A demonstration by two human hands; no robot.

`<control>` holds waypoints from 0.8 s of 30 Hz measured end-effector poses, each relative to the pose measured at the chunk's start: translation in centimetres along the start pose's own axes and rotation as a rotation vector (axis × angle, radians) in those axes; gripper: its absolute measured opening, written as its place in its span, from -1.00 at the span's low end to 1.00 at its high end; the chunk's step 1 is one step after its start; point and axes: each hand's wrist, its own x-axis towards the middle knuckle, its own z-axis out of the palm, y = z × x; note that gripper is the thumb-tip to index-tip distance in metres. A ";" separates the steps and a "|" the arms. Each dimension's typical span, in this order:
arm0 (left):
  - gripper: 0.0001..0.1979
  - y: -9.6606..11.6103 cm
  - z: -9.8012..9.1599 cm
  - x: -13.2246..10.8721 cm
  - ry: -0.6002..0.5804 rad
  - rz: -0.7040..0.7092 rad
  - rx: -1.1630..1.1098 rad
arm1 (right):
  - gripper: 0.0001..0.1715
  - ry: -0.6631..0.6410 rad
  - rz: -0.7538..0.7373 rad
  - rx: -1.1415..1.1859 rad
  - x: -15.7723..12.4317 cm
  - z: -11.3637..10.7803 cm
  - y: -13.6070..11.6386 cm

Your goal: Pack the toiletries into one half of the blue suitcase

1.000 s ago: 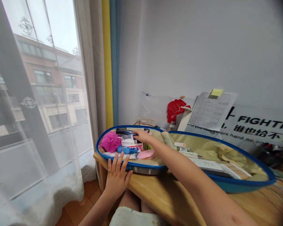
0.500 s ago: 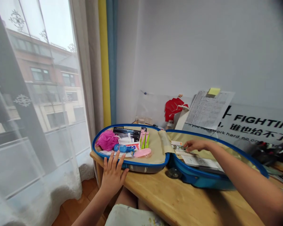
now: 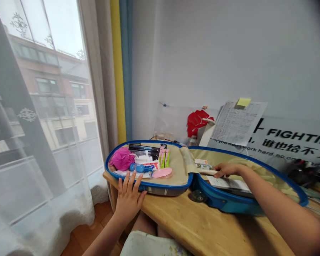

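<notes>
An open blue-rimmed suitcase [image 3: 149, 186] lies on the table, its two halves lined in beige. My left hand [image 3: 129, 196] rests open against the near rim of the left half, touching nothing else I can make out. That half holds a pink bath puff [image 3: 121, 159], a blue bottle [image 3: 137, 168], a pink soap box [image 3: 162, 172], pink-and-green tubes [image 3: 163, 158] and a black case [image 3: 144, 148]. In the right half, my right hand [image 3: 226, 170] is closed around a pale long item [image 3: 206, 172], whose exact kind I cannot tell. Small boxes [image 3: 202, 164] and a white booklet [image 3: 228, 183] lie close by.
The suitcase's wheel [image 3: 197, 196] sits on the wooden table [image 3: 202, 224]. A sheer curtain [image 3: 42, 142] hangs to the left. Behind stand a bottle [image 3: 192, 140], a red paper fist [image 3: 197, 122], a pinned sheet [image 3: 237, 122] and a printed sign [image 3: 290, 138].
My right hand has moved from the left half across to the right half and closed around the pale item. The tubes it covered now show. My left hand has barely moved.
</notes>
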 end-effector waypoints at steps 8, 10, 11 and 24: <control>-0.47 0.1 -0.4 0.5 0.035 0.045 0.055 | -0.41 0.335 -0.109 0.290 -1.5 -0.8 -1.1; -0.48 0.1 -0.4 0.5 0.041 0.046 0.052 | -0.38 0.440 -0.196 0.327 -1.5 -0.9 -3.3; -0.48 0.1 -0.3 0.5 0.043 0.043 0.048 | -0.36 0.471 -0.251 0.349 -1.4 -0.8 -4.7; -0.47 0.1 -0.2 0.4 0.039 0.046 0.070 | -0.44 0.208 -0.859 -0.179 2.8 12.3 -25.1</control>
